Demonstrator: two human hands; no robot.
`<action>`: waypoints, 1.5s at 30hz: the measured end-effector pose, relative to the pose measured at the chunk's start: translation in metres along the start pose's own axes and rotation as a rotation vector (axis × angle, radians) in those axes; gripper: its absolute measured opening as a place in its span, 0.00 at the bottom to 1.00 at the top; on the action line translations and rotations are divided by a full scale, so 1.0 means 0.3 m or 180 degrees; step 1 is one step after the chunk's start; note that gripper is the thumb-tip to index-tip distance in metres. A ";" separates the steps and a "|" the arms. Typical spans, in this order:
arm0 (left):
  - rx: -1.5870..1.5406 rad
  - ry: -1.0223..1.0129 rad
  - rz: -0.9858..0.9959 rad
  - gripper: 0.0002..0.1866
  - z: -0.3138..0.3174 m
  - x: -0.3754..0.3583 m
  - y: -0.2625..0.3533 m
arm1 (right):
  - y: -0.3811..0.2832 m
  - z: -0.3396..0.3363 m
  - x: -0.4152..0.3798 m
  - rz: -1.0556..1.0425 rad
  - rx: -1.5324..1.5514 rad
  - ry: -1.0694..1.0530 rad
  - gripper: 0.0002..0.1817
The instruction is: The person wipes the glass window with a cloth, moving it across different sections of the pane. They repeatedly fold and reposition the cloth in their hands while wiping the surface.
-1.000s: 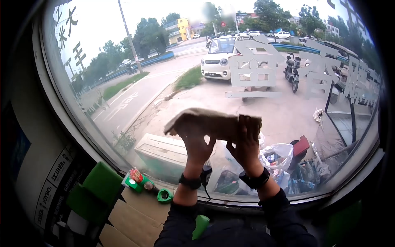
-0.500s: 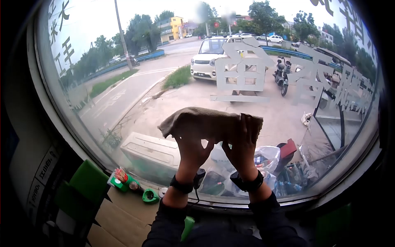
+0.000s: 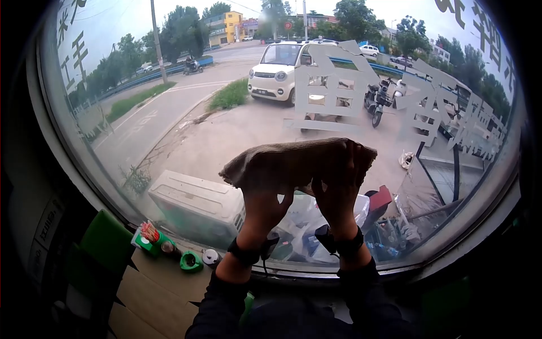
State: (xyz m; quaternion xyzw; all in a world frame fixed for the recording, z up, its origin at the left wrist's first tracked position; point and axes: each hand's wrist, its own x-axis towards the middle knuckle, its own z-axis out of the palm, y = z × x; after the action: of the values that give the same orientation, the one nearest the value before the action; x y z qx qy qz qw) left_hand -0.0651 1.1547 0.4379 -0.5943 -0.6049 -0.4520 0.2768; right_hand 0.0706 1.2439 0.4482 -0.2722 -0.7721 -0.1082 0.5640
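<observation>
A brown ribbed cloth (image 3: 288, 161) is stretched sideways between my two hands, raised in front of the window glass (image 3: 197, 133). My left hand (image 3: 264, 212) grips its lower left part, with the fingers hidden behind the fabric and the thumb pointing inward. On the right side, my right hand (image 3: 339, 195) holds the other end, its fingers lying over the cloth. The cloth's left corner hangs loose. Both wrists wear dark straps with a small black box. Large white lettering (image 3: 327, 85) is stuck on the glass above the cloth.
At lower left a table (image 3: 152, 282) carries a green toothpick holder (image 3: 149, 237), a green ashtray (image 3: 191, 261) and a can (image 3: 211, 257). Green chairs (image 3: 110, 240) stand beside it. Outside are a white box-shaped unit (image 3: 195, 200), plastic bags, a scooter (image 3: 377, 101) and a white car (image 3: 276, 73).
The cloth is spread wider, its right end further right and higher. The view has shifted slightly, and a rider on a scooter shows more clearly on the road outside.
</observation>
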 end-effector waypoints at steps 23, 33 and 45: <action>0.0072 0.0226 -0.0207 0.16 0.017 -0.007 -0.041 | -0.044 0.035 0.021 -0.0152 0.0269 0.0023 0.34; 0.0552 -0.0561 -0.1070 0.19 0.188 -0.493 -0.040 | 0.025 0.177 -0.591 0.0093 -0.0436 -0.0781 0.24; 0.0518 -0.0560 -0.0918 0.20 0.239 -0.547 -0.080 | 0.076 0.169 -0.690 -0.0162 -0.0432 -0.1016 0.27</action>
State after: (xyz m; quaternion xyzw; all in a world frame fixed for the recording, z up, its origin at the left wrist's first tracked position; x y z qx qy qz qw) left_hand -0.0508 1.1434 0.2582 -0.5143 -0.7403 -0.3829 0.2024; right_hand 0.0864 1.2252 0.2354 -0.3037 -0.8494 -0.1297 0.4116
